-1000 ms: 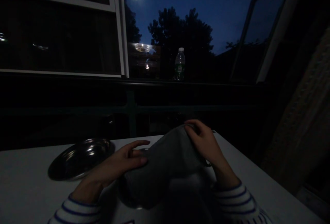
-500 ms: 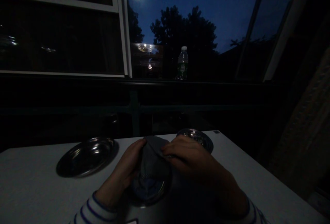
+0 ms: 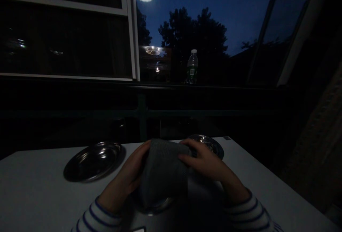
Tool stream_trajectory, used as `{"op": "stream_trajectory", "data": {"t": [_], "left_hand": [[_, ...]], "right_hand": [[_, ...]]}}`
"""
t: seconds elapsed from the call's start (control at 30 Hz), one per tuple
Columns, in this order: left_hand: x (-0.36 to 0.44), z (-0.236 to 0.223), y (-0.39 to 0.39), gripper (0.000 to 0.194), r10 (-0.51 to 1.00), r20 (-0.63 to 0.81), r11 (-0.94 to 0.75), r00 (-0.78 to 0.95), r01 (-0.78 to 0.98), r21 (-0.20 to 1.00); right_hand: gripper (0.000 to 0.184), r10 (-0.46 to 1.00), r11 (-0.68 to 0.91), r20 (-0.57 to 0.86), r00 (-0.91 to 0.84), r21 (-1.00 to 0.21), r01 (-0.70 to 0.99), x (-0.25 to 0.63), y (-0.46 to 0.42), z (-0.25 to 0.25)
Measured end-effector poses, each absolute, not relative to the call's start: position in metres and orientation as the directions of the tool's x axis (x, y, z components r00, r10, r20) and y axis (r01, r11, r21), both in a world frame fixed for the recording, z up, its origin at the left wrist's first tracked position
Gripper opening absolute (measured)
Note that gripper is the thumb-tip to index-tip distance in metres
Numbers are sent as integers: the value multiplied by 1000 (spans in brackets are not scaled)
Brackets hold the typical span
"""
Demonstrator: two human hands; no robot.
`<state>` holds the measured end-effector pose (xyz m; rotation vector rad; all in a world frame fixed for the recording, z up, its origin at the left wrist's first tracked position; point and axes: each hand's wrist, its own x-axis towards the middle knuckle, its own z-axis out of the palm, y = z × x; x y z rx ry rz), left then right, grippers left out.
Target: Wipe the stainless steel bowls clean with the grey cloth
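A grey cloth (image 3: 167,171) hangs spread between my two hands in the middle of the table. My left hand (image 3: 130,173) is closed on its left side, fingertips hidden behind it. At the upper right edge, my right hand (image 3: 201,159) pinches the cloth between thumb and fingers. Below the cloth, the rim of a shiny metal dish (image 3: 152,211) shows; the cloth covers most of it. Whether my left fingers also touch the dish, I cannot tell.
On the white table (image 3: 34,182), an oval metal dish (image 3: 92,162) lies to the left. Another metal dish (image 3: 211,143) sits behind my right hand. A bright-edged flat object (image 3: 139,229) is cut off at the bottom. A plastic bottle (image 3: 192,68) stands at the window.
My right hand has drawn the cloth's edge to the right, opening its fold into a broad sheet. More of the dish below is covered. The view has shifted slightly.
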<state>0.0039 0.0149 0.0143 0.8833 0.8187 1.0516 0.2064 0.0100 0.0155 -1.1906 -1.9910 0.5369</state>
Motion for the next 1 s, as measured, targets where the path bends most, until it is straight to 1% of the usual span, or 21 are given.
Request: {"op": "stream_trajectory", "data": {"t": [0.03, 0.07, 0.17, 0.2, 0.27, 0.33, 0.4, 0.47, 0.53, 0.57, 0.63, 0.67, 0.73, 0.8, 0.87, 0.93, 1.0], "left_hand": [[4, 14, 14, 38, 938, -149, 266, 312, -376, 887], [3, 14, 13, 41, 930, -143, 275, 339, -383, 882], [2, 11, 13, 46, 908, -51, 201, 416, -327, 923], [2, 9, 13, 50, 902, -29, 166, 432, -284, 944], [4, 5, 15, 56, 905, -35, 129, 424, -193, 973], [6, 2, 17, 47, 928, -71, 134, 365, -150, 980], [9, 2, 20, 34, 950, -100, 148, 294, -148, 978], [10, 3, 22, 22, 961, -115, 166, 250, -196, 966], [9, 6, 24, 14, 960, -135, 207, 246, -300, 931], [8, 8, 24, 14, 957, -135, 226, 257, -369, 902], [7, 10, 24, 21, 950, -125, 253, 287, -467, 847], [6, 11, 23, 22, 950, -121, 251, 288, -473, 844], [7, 12, 20, 19, 959, -122, 217, 254, -389, 895], [8, 12, 16, 23, 973, -111, 159, 203, -243, 957], [9, 11, 14, 30, 977, -73, 104, 200, -145, 984], [8, 11, 13, 33, 965, -52, 91, 256, -141, 986], [7, 10, 13, 37, 952, -50, 107, 303, -173, 979]], "right_hand": [[22, 890, 457, 370, -268, -701, 548, 207, 12, 16], [16, 898, 439, 378, -227, -728, 527, 206, 13, 17], [13, 898, 415, 433, -74, -779, 471, 206, 15, 19], [13, 895, 413, 444, -48, -782, 467, 207, 15, 19], [11, 875, 447, 482, -48, -765, 463, 210, 13, 19], [10, 840, 521, 529, -118, -730, 442, 212, 10, 20], [18, 791, 609, 556, -254, -676, 414, 213, 7, 20], [26, 721, 693, 555, -415, -589, 416, 211, 3, 20], [33, 646, 762, 528, -551, -474, 440, 206, 1, 20], [36, 623, 782, 505, -597, -419, 462, 203, -1, 20], [40, 617, 787, 450, -646, -333, 520, 197, -3, 21], [41, 623, 782, 418, -661, -305, 544, 195, -4, 21], [38, 622, 783, 357, -697, -280, 556, 193, -6, 21], [33, 614, 789, 330, -717, -297, 538, 194, -6, 19], [34, 654, 756, 384, -652, -346, 555, 197, -5, 16], [44, 722, 688, 461, -515, -409, 599, 198, -2, 13], [51, 783, 617, 455, -424, -476, 627, 199, 2, 10]]}}
